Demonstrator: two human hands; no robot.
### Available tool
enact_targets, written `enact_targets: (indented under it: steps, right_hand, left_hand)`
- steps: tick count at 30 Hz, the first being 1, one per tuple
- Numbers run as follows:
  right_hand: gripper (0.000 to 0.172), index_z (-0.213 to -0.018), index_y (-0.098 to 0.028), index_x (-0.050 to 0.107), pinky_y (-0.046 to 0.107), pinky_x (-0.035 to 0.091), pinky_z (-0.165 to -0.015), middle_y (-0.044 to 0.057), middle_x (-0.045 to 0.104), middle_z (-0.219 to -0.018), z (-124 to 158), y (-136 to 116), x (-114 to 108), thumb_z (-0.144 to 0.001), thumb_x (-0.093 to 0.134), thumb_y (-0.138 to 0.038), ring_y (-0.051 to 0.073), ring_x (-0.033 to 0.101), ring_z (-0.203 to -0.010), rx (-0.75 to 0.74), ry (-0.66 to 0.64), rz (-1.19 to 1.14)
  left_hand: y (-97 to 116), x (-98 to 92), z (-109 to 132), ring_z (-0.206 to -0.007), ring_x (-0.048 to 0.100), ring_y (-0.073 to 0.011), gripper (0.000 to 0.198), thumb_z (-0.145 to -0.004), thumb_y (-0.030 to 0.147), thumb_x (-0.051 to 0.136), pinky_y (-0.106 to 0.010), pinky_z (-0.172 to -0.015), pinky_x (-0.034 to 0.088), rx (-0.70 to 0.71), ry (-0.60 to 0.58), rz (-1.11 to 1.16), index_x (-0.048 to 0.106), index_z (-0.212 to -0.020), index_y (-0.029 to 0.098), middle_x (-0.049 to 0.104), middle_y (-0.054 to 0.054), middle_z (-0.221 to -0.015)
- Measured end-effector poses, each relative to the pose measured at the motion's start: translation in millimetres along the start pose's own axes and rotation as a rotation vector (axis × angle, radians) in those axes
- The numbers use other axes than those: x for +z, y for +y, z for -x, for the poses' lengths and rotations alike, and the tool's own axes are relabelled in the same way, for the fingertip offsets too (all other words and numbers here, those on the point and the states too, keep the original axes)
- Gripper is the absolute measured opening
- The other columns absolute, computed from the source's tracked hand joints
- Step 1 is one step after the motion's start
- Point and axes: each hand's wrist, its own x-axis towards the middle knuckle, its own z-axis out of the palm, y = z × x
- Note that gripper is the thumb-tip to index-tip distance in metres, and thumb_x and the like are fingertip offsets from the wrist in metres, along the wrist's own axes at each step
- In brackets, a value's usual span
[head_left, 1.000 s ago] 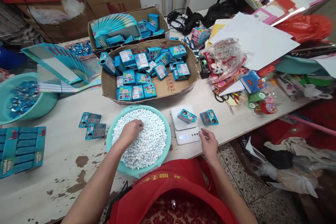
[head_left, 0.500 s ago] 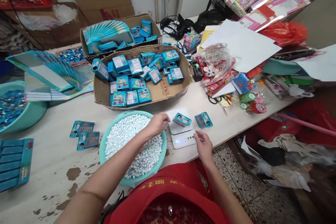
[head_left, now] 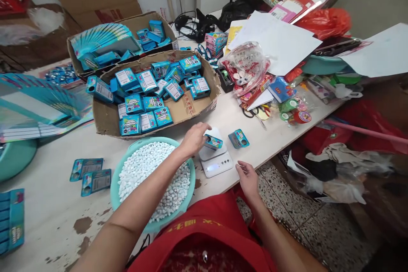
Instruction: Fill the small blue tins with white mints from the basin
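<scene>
My left hand (head_left: 194, 139) reaches over a white tub of candies to a small blue candy box (head_left: 213, 142) on a white digital scale (head_left: 216, 165). Its fingers are closed together above the box's left end, by the round hole; whatever they hold is hidden. My right hand (head_left: 247, 177) rests beside the scale's right front corner, fingers loosely apart and holding nothing. Small white candies (head_left: 149, 165) fill the turquoise basin (head_left: 191, 180) under my left forearm. Right of the scale lies another blue box (head_left: 239, 138).
A cardboard tray (head_left: 105, 125) of blue boxes stands behind the basin, another carton (head_left: 75, 57) behind it. Two blue boxes (head_left: 96, 182) lie left of the basin. Scissors (head_left: 250, 112), bags and papers (head_left: 277, 42) clutter the right side. The table edge runs beside my right hand.
My left hand has moved from beside the scale onto the left end of the box there. My right hand has drawn slightly away from the scale. The camera view has shifted right.
</scene>
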Motion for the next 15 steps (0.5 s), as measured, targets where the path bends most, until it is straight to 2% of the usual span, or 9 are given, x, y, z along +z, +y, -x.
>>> enact_targets:
  steps: [3,5,7,9,12,15]
  right_hand:
    - [0.048,-0.093,-0.013,0.065,0.04,0.052,-0.074,0.014,0.065,-0.094,-2,-8,8,-0.068,0.061,-0.054,0.024,0.062,-0.082,-0.014,-0.029,0.005]
    - [0.05,-0.093,-0.013,0.064,0.041,0.052,-0.075,0.014,0.064,-0.094,-3,-15,12,-0.067,0.061,-0.055,0.024,0.062,-0.082,-0.029,-0.032,0.015]
    - [0.05,-0.095,-0.014,0.064,0.042,0.052,-0.075,0.013,0.063,-0.094,-3,-22,12,-0.068,0.06,-0.055,0.024,0.061,-0.081,-0.069,-0.001,0.046]
    - [0.049,-0.1,-0.014,0.063,0.042,0.053,-0.075,0.014,0.061,-0.098,-6,-27,10,-0.071,0.059,-0.054,0.024,0.061,-0.081,-0.136,0.081,0.099]
    - [0.062,-0.115,-0.012,0.058,0.045,0.053,-0.077,0.019,0.053,-0.114,-15,-30,5,-0.07,0.064,-0.054,0.029,0.058,-0.094,-0.237,0.247,0.158]
    - [0.085,-0.13,-0.01,0.046,0.05,0.051,-0.085,0.024,0.041,-0.129,-29,-29,5,-0.063,0.072,-0.057,0.034,0.049,-0.112,-0.269,0.338,0.165]
  left_hand:
    - [8,20.1,0,-0.114,0.049,-0.0269,0.041,-0.083,0.015,0.051,-0.039,-0.092,0.042,0.059,-0.107,-0.092,0.05,-0.123,0.02,0.054,-0.01,-0.122]
    - [12,31.7,3,-0.108,0.053,-0.0272,0.033,-0.086,0.017,0.047,-0.04,-0.087,0.045,-0.008,-0.162,-0.114,0.052,-0.118,0.018,0.055,-0.012,-0.117]
    - [10,31.8,17,-0.102,0.056,-0.0255,0.03,-0.087,0.024,0.048,-0.037,-0.084,0.046,-0.101,-0.137,-0.082,0.052,-0.116,0.018,0.056,-0.012,-0.115]
    - [1,16.3,45,-0.103,0.056,-0.0232,0.036,-0.085,0.033,0.053,-0.034,-0.085,0.047,-0.17,-0.001,0.003,0.049,-0.118,0.019,0.056,-0.01,-0.116]
    - [-17,-29.0,114,-0.103,0.056,-0.0195,0.04,-0.082,0.039,0.058,-0.029,-0.089,0.045,-0.33,0.342,0.148,0.049,-0.117,0.021,0.06,-0.005,-0.113]
    - [-39,-75.3,198,-0.101,0.057,-0.0219,0.044,-0.079,0.043,0.057,-0.033,-0.09,0.045,-0.706,0.674,0.089,0.049,-0.118,0.022,0.061,-0.004,-0.11]
